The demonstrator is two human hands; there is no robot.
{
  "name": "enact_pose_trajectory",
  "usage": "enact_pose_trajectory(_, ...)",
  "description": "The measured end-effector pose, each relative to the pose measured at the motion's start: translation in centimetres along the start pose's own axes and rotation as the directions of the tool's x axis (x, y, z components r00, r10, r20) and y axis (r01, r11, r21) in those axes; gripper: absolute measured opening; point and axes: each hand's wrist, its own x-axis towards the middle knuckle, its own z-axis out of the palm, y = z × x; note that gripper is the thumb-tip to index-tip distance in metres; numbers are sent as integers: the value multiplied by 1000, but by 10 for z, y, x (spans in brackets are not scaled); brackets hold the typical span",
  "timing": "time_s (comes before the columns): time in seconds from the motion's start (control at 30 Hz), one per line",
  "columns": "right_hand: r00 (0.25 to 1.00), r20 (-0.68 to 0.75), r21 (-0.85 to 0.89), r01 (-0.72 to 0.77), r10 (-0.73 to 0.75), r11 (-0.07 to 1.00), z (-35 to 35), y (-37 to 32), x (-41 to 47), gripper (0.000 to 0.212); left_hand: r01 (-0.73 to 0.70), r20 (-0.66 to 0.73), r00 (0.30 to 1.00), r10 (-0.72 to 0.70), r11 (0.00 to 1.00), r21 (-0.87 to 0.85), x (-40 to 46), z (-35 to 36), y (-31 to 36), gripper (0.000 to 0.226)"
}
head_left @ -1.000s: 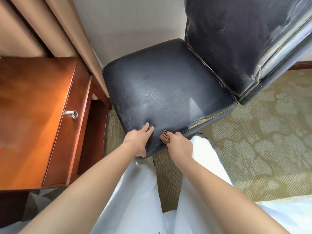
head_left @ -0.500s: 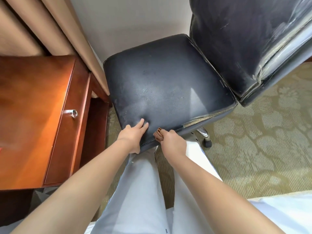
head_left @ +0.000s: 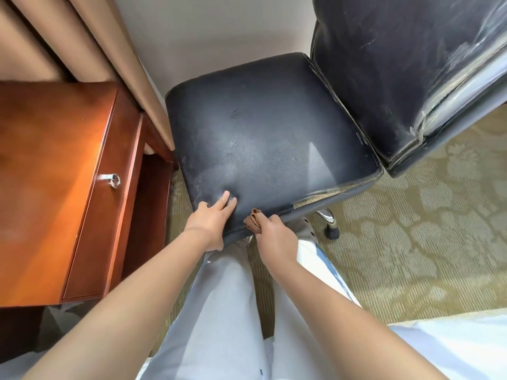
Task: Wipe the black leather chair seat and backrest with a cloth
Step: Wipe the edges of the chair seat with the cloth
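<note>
While the right hand (head_left: 275, 237) stays closed around a bunched brown cloth (head_left: 253, 221) at the near edge of the seat (head_left: 263, 144), the left hand (head_left: 211, 220) lies open beside it, fingers flat on the leather and thumb hooked under the same edge. Compared with a second ago, both hands sit on the same stretch of that edge, yet the seat has swung slightly: its far corner now points more toward the wall, and a chrome leg with a black caster (head_left: 330, 229) shows below the seat's near right side where nothing was visible before. I judge that the hands are turning or tugging the chair into position rather than wiping, since the cloth only peeks over the edge and does not lie on the top surface.

The seat top shows a dull grey haze and faint scuffs across its middle, so the wiping there looks largely undone. The backrest (head_left: 406, 69), rising from the seat's far right side, carries pale streaks and worn patches and is untouched by either hand. The wooden bench (head_left: 55, 174) with its drawer ring stands just left of the seat, close enough to limit how far the chair can turn that way.
</note>
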Motion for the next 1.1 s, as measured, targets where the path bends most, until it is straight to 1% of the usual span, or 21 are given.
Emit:
enact_pose_trajectory(0.07,1000,-3,21,29,-29,999,1,0,-5,47,-4,-9,1000,4,1000,-3,-1,2,1,116)
enact_pose_trajectory(0.17,977,-46,30,210,-208,977,8,0,-12,34,1,-13,1000,-1,999,-42,-1,4,2,115)
enact_pose_trajectory(0.2,969,-111,0,221,-220,975,9,5,-10,32,-3,-16,1000,2,999,-42,0,4,2,115)
enact_pose_trajectory(0.23,981,-120,28,155,-151,988,8,10,-8,34,-10,-23,1000,9,999,-34,0,3,1,115)
enact_pose_trajectory(0.27,989,-136,67,62,-52,996,6,14,-6,39,-17,-27,1000,16,1000,-23,1,2,-1,115)
enact_pose_trajectory(0.3,992,-112,120,-49,62,992,5,18,-4,41,-21,-28,999,20,1000,-16,1,2,-2,115)
enact_pose_trajectory(0.33,982,-105,181,-137,158,974,7,20,-3,43,-20,-26,999,20,1000,-13,1,3,-3,116)
enact_pose_trajectory(0.37,973,-100,213,-184,208,960,9,18,-4,44,-18,-25,1000,18,1000,-14,1,4,-3,117)
enact_pose_trajectory(0.4,972,-98,238,-187,215,953,9,13,-5,45,-16,-26,1000,16,1000,-15,0,5,-2,118)
enact_pose_trajectory(0.5,997,-64,176,-25,37,984,14,0,-9,47,-14,-22,1000,14,1000,-20,0,5,-1,120)
enact_pose_trajectory(0.53,998,-64,156,-2,12,988,14,1,-7,48,-16,-18,1000,15,1000,-20,0,4,-2,120)
enact_pose_trajectory(0.57,997,-68,156,-29,40,987,12,5,-3,48,-19,-15,1000,19,1000,-16,0,3,-3,121)
enact_pose_trajectory(0.67,964,-86,272,-221,253,936,8,14,5,47,-34,-13,999,34,999,0,1,1,-6,122)
enact_pose_trajectory(0.7,960,-82,284,-235,268,930,8,11,5,48,-34,-14,999,34,999,-3,1,1,-6,122)
enact_pose_trajectory(0.8,994,-71,212,-66,83,975,9,2,2,50,-24,-14,1000,24,999,-35,-1,3,-5,120)
enact_pose_trajectory(0.83,997,-65,185,-33,46,982,7,3,2,50,-21,-18,1000,21,999,-47,-2,3,-5,119)
enact_pose_trajectory(0.87,997,-52,178,-51,61,983,4,5,4,50,-20,-21,1000,19,998,-55,-2,4,-4,117)
enact_pose_trajectory(0.93,986,-57,202,-145,159,969,-1,10,7,50,-19,-21,1000,18,998,-68,-2,4,-4,115)
enact_pose_trajectory(0.97,986,-54,196,-143,156,970,-3,11,6,50,-18,-21,1000,17,997,-74,-1,4,-3,114)
enact_pose_trajectory(1.07,1000,0,106,11,-11,994,-5,12,3,53,-7,-19,1000,5,996,-88,-1,4,-2,113)
enact_pose_trajectory(1.1,1000,-2,106,6,-6,994,-7,14,5,52,0,-15,1000,-1,995,-96,-2,4,-1,113)
